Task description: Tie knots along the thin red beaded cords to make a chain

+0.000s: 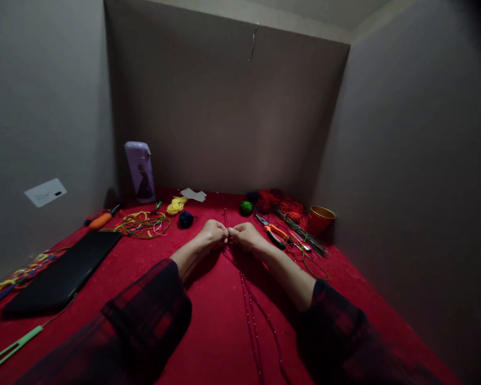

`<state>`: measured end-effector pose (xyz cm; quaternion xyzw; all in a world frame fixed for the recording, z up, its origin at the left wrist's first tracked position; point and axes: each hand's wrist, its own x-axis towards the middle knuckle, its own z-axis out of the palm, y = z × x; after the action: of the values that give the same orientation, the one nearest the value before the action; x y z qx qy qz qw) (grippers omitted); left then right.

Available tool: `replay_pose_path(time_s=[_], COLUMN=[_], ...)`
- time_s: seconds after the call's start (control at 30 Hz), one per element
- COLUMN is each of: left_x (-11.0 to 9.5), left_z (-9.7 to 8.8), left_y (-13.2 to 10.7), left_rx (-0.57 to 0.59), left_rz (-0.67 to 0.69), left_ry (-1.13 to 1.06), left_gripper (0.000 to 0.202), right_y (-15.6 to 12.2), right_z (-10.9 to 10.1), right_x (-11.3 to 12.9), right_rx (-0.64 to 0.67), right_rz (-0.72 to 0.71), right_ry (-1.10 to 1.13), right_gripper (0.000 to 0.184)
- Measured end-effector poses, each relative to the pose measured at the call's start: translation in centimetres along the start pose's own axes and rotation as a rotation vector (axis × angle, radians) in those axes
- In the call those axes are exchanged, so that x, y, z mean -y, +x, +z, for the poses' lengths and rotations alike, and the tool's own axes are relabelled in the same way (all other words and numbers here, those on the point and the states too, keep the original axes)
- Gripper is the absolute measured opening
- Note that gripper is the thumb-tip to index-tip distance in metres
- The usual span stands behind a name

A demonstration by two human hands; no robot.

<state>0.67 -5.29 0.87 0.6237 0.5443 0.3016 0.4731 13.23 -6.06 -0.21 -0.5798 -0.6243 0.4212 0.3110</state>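
Observation:
Both hands meet fingertip to fingertip over the middle of the red cloth (216,331). My left hand (214,233) pinches a dark red cord at the point where the hands come together. From the other side my right hand (246,235) pinches the same cord, its fingers closed. Long strands of this beaded cord (253,315) trail from beneath the hands toward me, dotted with small shiny spots. A short end pokes up beyond the fingertips. The exact spot gripped is hidden by the fingers. Nearest the left hand lies a dark blue yarn ball (185,219).
Orange-handled pliers (276,235), a bundle of thin sticks (300,231), a green yarn ball (246,208) and a red cup (320,220) are to the right. Leftward are yellow yarn (177,205), tangled cords (140,224), a purple case (140,172) and a black slab (64,275). Walls enclose three sides.

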Motion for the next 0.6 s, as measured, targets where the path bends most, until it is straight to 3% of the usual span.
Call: replay_pose_path(time_s=[0.27, 0.43, 0.5, 0.6], left_x=[0.7, -0.4, -0.9, -1.4], left_z=[-0.5, -1.4, -1.5, -1.1], left_y=[0.8, 0.0, -0.5, -1.3], left_rx=[-0.071, -0.213, -0.177, 0.035], left_rz=[0.103, 0.185, 0.201, 0.194], left_ry=[0.321, 0.528, 0.594, 0.544], left_gripper=[0.009, 0.007, 0.01, 0.011], right_y=[0.2, 0.5, 0.6, 0.6], right_z=[-0.2, -0.1, -0.1, -0.2], right_x=[-0.6, -0.9, -1.2, -1.4], right_rx=[-0.036, -0.032, -0.038, -0.009], right_rz=[0.004, 0.015, 0.009, -0.006], right_ry=[0.026, 0.124, 0.138, 0.176], right_gripper=[0.023, 0.018, 0.019, 0.02])
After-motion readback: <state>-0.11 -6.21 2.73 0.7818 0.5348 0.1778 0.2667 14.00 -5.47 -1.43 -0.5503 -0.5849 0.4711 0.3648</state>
